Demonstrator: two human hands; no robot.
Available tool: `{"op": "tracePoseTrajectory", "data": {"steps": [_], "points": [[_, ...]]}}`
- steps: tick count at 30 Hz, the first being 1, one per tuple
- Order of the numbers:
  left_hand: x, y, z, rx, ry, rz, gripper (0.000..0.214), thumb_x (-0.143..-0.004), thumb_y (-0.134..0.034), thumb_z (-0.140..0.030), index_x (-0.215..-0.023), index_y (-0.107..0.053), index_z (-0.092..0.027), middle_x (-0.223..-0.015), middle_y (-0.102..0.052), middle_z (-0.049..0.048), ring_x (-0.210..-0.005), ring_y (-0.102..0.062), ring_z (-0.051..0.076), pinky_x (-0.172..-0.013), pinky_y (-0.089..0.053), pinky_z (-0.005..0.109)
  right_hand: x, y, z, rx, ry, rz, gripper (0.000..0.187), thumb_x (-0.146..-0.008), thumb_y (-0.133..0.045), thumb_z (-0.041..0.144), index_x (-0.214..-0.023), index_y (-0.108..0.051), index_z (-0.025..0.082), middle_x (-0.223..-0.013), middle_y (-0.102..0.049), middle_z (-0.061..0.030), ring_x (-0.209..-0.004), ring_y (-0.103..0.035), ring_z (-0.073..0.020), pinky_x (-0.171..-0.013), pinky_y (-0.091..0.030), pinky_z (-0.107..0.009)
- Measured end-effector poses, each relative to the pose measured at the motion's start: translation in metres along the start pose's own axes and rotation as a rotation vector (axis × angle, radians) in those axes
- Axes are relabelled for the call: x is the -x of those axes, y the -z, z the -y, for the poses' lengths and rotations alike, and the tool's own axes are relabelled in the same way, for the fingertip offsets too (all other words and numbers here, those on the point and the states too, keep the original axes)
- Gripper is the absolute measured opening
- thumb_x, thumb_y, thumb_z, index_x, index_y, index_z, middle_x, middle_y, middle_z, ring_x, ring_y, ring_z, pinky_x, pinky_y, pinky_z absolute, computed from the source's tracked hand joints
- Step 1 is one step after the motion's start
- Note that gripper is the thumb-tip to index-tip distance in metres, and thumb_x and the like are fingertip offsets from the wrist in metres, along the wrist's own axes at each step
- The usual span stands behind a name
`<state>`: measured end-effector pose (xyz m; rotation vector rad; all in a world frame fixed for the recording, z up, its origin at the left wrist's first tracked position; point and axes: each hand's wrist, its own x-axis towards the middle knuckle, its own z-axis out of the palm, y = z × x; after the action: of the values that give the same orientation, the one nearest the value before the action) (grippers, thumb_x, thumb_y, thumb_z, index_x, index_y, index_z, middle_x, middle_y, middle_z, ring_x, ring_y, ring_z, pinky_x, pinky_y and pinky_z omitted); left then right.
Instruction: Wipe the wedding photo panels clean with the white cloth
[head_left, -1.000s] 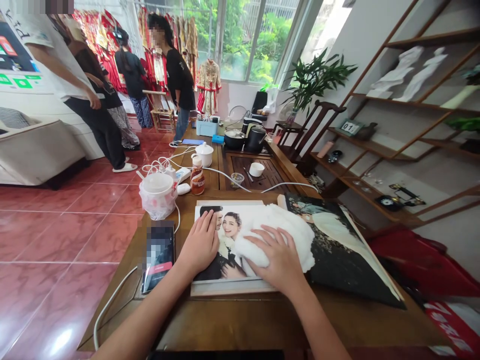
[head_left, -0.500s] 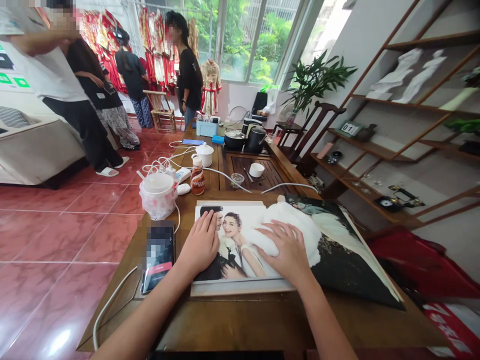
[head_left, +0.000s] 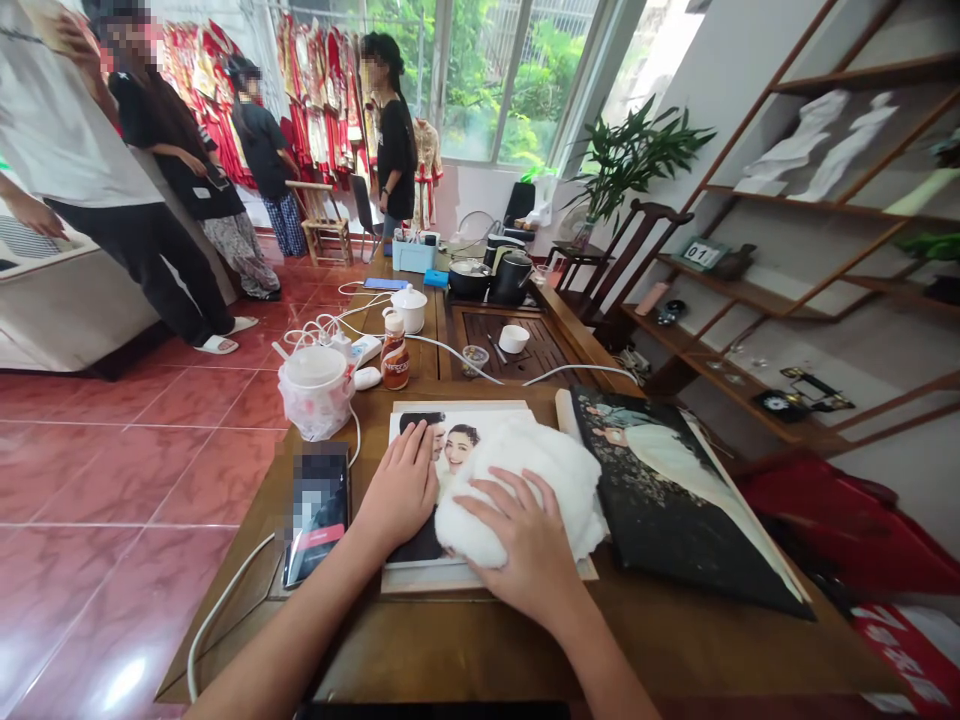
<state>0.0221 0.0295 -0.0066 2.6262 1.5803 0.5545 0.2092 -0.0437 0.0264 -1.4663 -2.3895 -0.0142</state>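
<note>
My left hand (head_left: 401, 490) lies flat on the left part of a wedding photo panel (head_left: 457, 448), fingers stretched out and close together. A couple is printed on the panel. My right hand (head_left: 525, 540) grips a bunched white towel (head_left: 559, 460) from above, fingers curved over it and apart. The towel rests on the panel and hides most of its middle and right. Just right of it lies a second, dark photo panel (head_left: 675, 500) with a figure in a long white gown. A phone (head_left: 316, 520) with a lit screen is on the table left of my left forearm.
On the wooden table (head_left: 480, 640) stand a plastic-wrapped tub (head_left: 315, 385), a brown-labelled bottle (head_left: 395, 352), a lidded white pot (head_left: 409, 308) and a white cup (head_left: 513, 339). White cables (head_left: 442, 350) cross it. Several people stand at the back left; shelves (head_left: 750, 290) line the right.
My right hand has moved the towel left and toward me, covering more of the couple and uncovering the dark panel's left edge. My left hand stays in place. People behind have shifted.
</note>
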Motion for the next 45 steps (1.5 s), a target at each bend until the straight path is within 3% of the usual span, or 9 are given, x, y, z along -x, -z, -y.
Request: {"op": "tracePoseTrajectory", "data": {"steps": [4, 8, 19, 23, 27, 38, 45], "points": [[-0.002, 0.0, -0.001, -0.001, -0.009, 0.012, 0.05, -0.096, -0.033, -0.024, -0.143, -0.035, -0.006, -0.15, -0.033, 0.0143, -0.141, -0.025, 0.027, -0.114, -0.027, 0.043, 0.001, 0.0, 0.014, -0.046, 0.057, 0.068, 0.047, -0.076, -0.059, 0.04, -0.123, -0.056, 0.037, -0.13, -0.057, 0.0023, -0.126, -0.04, -0.028, -0.109, -0.013, -0.05], [-0.001, -0.002, 0.0, 0.01, -0.017, -0.015, 0.05, -0.095, -0.033, -0.024, -0.143, -0.034, -0.009, -0.15, -0.035, 0.0129, -0.141, -0.026, 0.026, -0.113, -0.028, 0.044, 0.0, 0.0, 0.011, -0.053, 0.077, 0.09, 0.048, -0.075, -0.059, 0.041, -0.122, -0.056, 0.037, -0.13, -0.056, 0.0025, -0.126, -0.04, -0.0279, -0.109, -0.014, -0.05], [0.002, -0.001, 0.001, 0.026, 0.0, -0.003, 0.05, -0.096, -0.032, -0.025, -0.143, -0.035, -0.007, -0.15, -0.034, 0.0136, -0.141, -0.026, 0.026, -0.114, -0.026, 0.043, -0.007, 0.002, -0.048, 0.086, -0.07, -0.093, 0.038, -0.079, -0.059, 0.049, -0.114, -0.063, 0.034, -0.12, -0.064, 0.0006, -0.12, -0.047, -0.0274, -0.104, -0.021, -0.049], [0.003, 0.0, 0.002, 0.027, -0.003, -0.006, 0.05, -0.096, -0.032, -0.025, -0.143, -0.035, -0.007, -0.15, -0.034, 0.0132, -0.141, -0.026, 0.026, -0.114, -0.027, 0.043, -0.01, 0.002, -0.056, 0.128, -0.096, -0.135, 0.035, -0.081, -0.058, 0.049, -0.111, -0.065, 0.032, -0.117, -0.065, -0.0015, -0.118, -0.049, -0.0277, -0.102, -0.023, -0.049], [0.003, 0.0, 0.002, 0.022, -0.003, -0.012, 0.05, -0.096, -0.032, -0.024, -0.142, -0.036, -0.008, -0.149, -0.035, 0.0133, -0.14, -0.027, 0.025, -0.114, -0.027, 0.043, -0.007, 0.002, -0.046, 0.103, -0.093, -0.128, 0.037, -0.081, -0.058, 0.049, -0.113, -0.064, 0.032, -0.119, -0.064, -0.0011, -0.12, -0.047, -0.0278, -0.105, -0.019, -0.05], [0.001, -0.001, 0.002, 0.006, -0.009, 0.005, 0.051, -0.096, -0.032, -0.024, -0.143, -0.034, -0.006, -0.151, -0.033, 0.0136, -0.141, -0.025, 0.026, -0.114, -0.028, 0.043, 0.001, 0.0, 0.009, -0.07, 0.055, 0.108, 0.051, -0.077, -0.059, 0.047, -0.126, -0.052, 0.039, -0.133, -0.054, 0.0036, -0.128, -0.037, -0.0275, -0.11, -0.007, -0.05], [0.0, -0.003, 0.002, 0.01, -0.009, 0.003, 0.051, -0.095, -0.033, -0.023, -0.143, -0.035, -0.005, -0.151, -0.032, 0.014, -0.141, -0.025, 0.027, -0.115, -0.026, 0.043, 0.001, 0.0, -0.009, -0.053, 0.039, 0.063, 0.047, -0.077, -0.059, 0.049, -0.123, -0.056, 0.039, -0.131, -0.056, 0.0047, -0.127, -0.04, -0.027, -0.109, -0.012, -0.048]]}}
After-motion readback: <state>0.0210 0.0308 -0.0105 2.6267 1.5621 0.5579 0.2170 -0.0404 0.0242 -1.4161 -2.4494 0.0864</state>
